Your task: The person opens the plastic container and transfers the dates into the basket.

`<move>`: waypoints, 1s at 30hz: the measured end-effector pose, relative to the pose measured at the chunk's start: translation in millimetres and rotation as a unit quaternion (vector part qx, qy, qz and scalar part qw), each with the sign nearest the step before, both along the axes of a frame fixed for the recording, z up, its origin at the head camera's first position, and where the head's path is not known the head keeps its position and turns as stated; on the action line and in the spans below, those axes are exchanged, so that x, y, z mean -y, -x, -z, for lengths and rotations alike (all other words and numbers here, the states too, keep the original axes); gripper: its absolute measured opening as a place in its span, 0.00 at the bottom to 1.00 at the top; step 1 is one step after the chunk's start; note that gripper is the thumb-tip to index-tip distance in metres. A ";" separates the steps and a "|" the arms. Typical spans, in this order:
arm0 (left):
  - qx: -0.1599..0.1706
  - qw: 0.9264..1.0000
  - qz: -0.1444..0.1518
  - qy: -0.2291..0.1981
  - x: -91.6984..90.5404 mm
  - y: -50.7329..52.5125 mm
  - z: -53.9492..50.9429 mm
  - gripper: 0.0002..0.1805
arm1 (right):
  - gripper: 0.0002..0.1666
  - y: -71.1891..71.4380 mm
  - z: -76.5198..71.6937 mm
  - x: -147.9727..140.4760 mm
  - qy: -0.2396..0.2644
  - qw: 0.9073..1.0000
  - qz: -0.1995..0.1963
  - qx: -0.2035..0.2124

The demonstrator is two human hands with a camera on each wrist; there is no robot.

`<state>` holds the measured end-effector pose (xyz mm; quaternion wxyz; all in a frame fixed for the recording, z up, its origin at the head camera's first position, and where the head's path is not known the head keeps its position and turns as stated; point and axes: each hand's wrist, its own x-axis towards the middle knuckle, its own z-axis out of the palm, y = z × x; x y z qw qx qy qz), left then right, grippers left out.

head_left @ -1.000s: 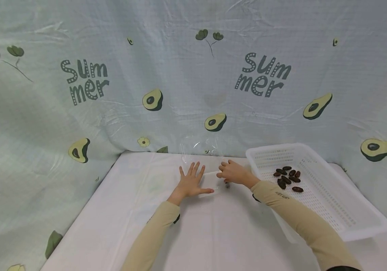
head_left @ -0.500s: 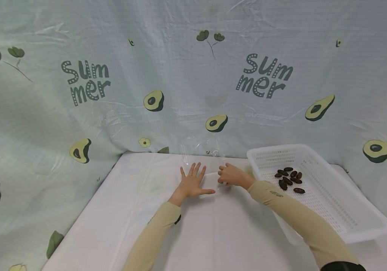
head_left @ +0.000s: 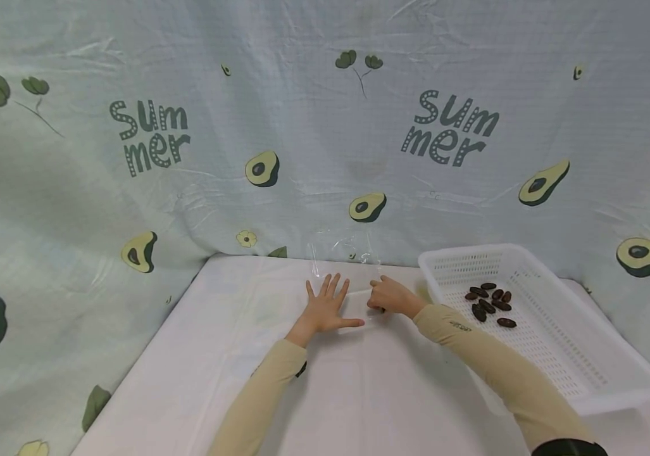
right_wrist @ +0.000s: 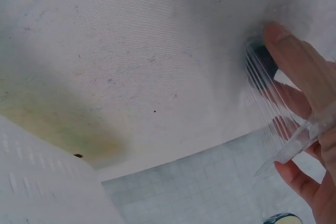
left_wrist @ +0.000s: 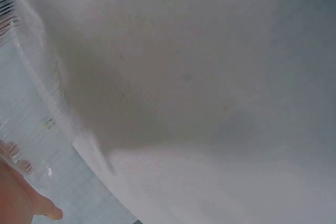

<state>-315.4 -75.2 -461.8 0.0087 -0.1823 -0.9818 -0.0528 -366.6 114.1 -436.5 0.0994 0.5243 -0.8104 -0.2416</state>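
My left hand [head_left: 325, 311] is spread with straight fingers over the near left part of a clear plastic container, whose raised clear lid [head_left: 338, 246] stands at the back. Only part of that hand appears at the lower left of the left wrist view. At the container's right side, my right hand [head_left: 391, 296] has curled fingers. In the right wrist view its thumb and fingers pinch a dark date [right_wrist: 261, 64], seen through the ribbed clear wall [right_wrist: 296, 142]. Transparency makes the container's outline hard to follow, and what else lies inside cannot be told.
A white perforated plastic basket [head_left: 583, 342] stands on the right of the white-covered table [head_left: 330, 405], with several dark brown dates [head_left: 487, 305] at its left side. A pale curtain [head_left: 302, 114] printed with avocados hangs behind the table.
My right fingers have curled further down around the date, which showed below the hand a second ago. The left hand has stayed spread. The head view has shifted slightly.
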 end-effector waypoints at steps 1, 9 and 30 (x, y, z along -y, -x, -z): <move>0.000 1.000 0.000 0.001 -0.6 -0.1 0.2 0.54 | 0.08 -0.2 -0.1 -0.4 0.000 1.000 0.003 0.002; 0.012 1.000 0.000 0.003 -3.5 -2.1 1.0 0.54 | 0.08 2.0 2.0 -4.6 -0.007 1.000 -0.005 -0.010; 0.018 1.000 -0.004 0.005 -0.6 0.6 -1.5 0.55 | 0.07 -22.2 -50.9 -27.2 0.122 0.986 -0.071 -0.094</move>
